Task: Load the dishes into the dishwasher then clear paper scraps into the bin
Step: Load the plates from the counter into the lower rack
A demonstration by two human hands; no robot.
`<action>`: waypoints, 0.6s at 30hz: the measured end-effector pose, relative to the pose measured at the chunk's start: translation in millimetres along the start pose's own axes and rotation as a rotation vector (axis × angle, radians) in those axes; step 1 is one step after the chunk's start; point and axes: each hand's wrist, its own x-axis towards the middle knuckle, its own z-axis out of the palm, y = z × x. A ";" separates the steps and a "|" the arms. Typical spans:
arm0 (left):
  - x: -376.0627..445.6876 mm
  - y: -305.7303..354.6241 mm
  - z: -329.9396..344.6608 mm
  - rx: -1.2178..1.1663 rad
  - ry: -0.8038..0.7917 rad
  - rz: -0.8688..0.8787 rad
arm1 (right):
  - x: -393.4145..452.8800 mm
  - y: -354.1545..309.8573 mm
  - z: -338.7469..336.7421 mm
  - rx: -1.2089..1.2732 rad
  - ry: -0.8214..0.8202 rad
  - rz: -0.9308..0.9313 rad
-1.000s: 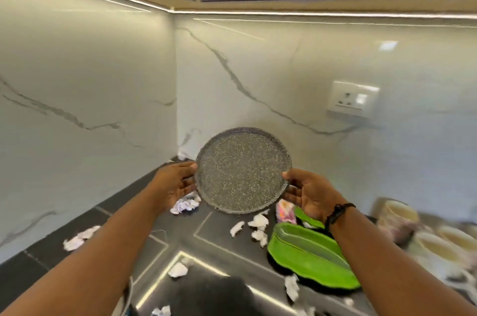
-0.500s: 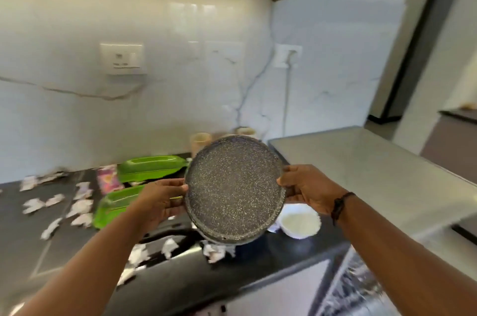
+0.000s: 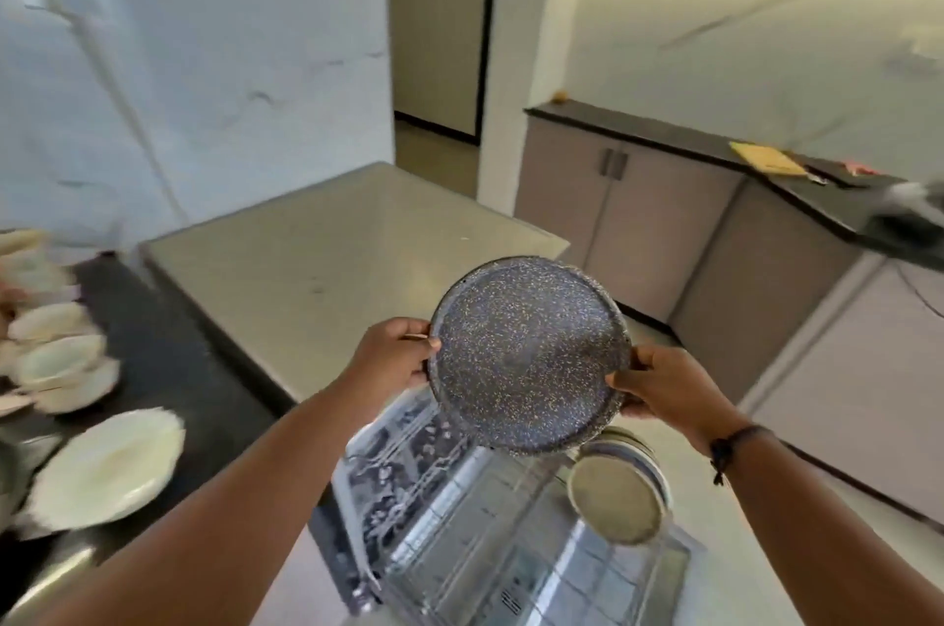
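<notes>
A kitchen with pale cabinets and a black-topped bench (image 3: 168, 370). Above the open dishwasher's wire rack (image 3: 459, 497), the left hand (image 3: 391, 354) and right hand (image 3: 659, 385) hold a round grey speckled plate (image 3: 526, 354) tilted upright, fingers curled round its opposite rims. White plates (image 3: 102, 467) lie at the bench's front edge.

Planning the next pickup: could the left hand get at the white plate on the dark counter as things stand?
Probably not yet. The left hand grips the speckled plate together with the right hand. The white plate lies uncovered on the counter's left, so nothing blocks it once that hand is free.
</notes>
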 end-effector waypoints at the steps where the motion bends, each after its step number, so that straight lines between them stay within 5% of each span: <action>1: 7.8 0.8 19.7 0.034 -0.043 0.004 | 1.1 12.5 -14.5 0.012 0.038 0.024; 6: 48.3 -9.0 101.5 0.267 -0.240 0.068 | 13.8 82.6 -59.7 -0.048 0.193 0.167; 12: 121.0 -56.0 175.8 0.593 -0.481 0.178 | 15.6 133.7 -66.8 -0.397 0.401 0.266; 18: 179.8 -105.2 246.0 0.789 -0.658 0.267 | 31.9 203.1 -59.1 -0.547 0.396 0.436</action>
